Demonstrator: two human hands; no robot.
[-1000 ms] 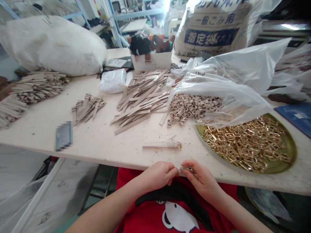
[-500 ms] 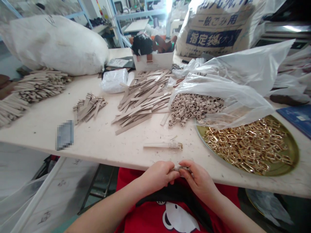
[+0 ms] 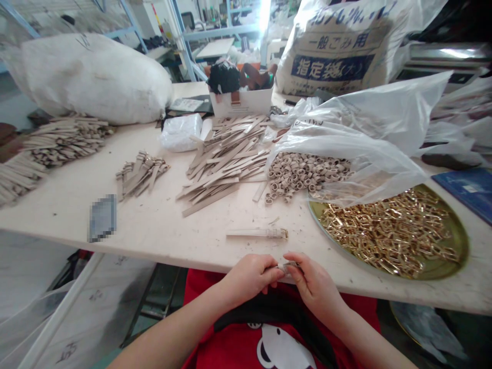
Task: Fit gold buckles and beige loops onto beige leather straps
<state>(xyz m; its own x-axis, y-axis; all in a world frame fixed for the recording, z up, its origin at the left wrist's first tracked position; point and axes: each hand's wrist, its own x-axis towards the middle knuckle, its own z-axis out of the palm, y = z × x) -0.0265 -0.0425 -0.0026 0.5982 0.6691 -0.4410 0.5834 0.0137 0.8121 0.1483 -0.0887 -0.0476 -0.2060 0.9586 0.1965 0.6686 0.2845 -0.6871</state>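
Observation:
My left hand (image 3: 251,277) and my right hand (image 3: 313,284) meet at the table's near edge, both pinched on one small beige strap piece with a gold buckle (image 3: 286,266). Just beyond them a finished strap with a buckle (image 3: 257,233) lies flat on the table. Farther back sits a pile of loose beige straps (image 3: 225,161). To the right, small beige loops (image 3: 298,174) spill from a clear plastic bag (image 3: 369,138). A round tray (image 3: 459,233) at the right holds several gold buckles (image 3: 388,230).
A smaller heap of buckled straps (image 3: 140,171) lies left of centre, and more strap stacks (image 3: 57,141) at the far left. A big white sack (image 3: 92,77), a white box (image 3: 240,100) and a printed bag (image 3: 346,46) line the back. A dark flat object (image 3: 102,218) lies near the front edge.
Both hands have stayed together at the table edge, shifting slightly on the small strap piece. The view has tilted a little; nothing on the table moved.

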